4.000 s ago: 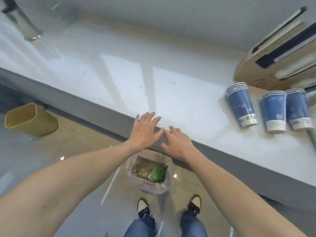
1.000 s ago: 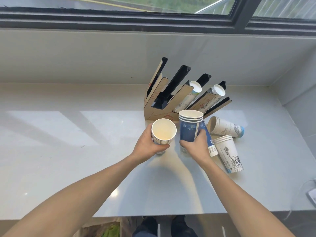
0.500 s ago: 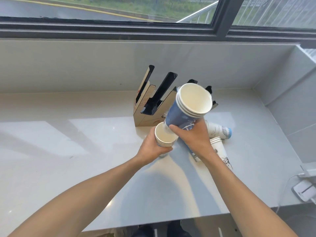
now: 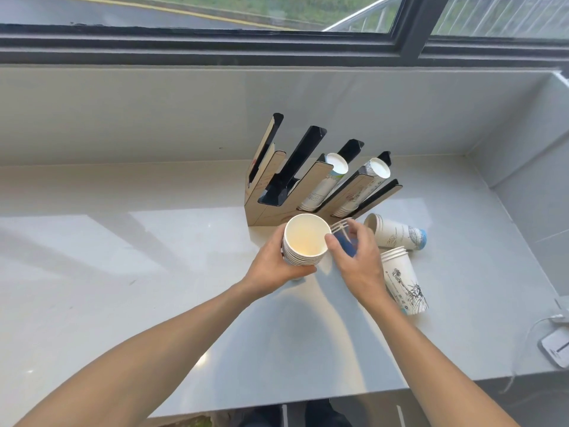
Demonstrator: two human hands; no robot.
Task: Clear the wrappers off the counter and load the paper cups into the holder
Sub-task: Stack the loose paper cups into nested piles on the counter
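My left hand (image 4: 271, 269) grips an upright stack of several blue paper cups (image 4: 304, 245), open end toward me, just in front of the holder. My right hand (image 4: 358, 266) closes thumb and fingers around another blue cup stack (image 4: 343, 240) lying on the counter beside it. The cardboard and black cup holder (image 4: 264, 192) stands behind; its two right slots hold white cup stacks (image 4: 326, 180), and its left slots are bare. Two white printed cup stacks (image 4: 397, 235) lie on their sides to the right of my right hand. No wrappers are in sight.
The grey counter (image 4: 123, 272) runs to a low wall under the window, with a side wall at the right. A white device with a cable (image 4: 555, 343) sits at the counter's right front corner. The counter's front edge is near my body.
The blue stack my right hand held up half a second ago is now nested in the left hand's stack. My right hand has dropped onto the blue cups lying on the counter.
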